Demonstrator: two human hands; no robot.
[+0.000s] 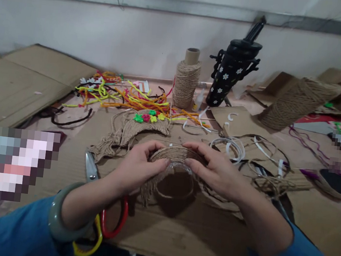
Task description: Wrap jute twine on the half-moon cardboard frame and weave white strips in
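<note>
Jute band (178, 154) was over cardboard (159, 229), contact unclear | left hand (135, 167) pinched one side, fingers nearly closed | right hand (219, 172) pinched the other likewise, some fingers hidden | left forearm (90, 197) hid the middle of the scissors (91, 169) | item (20, 166) at left was pixelated past reading

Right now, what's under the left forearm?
Scissors: metal blades beyond the left forearm, red handle and yellow handle on the near side. The stretch between is covered; contact can't be judged.
</note>
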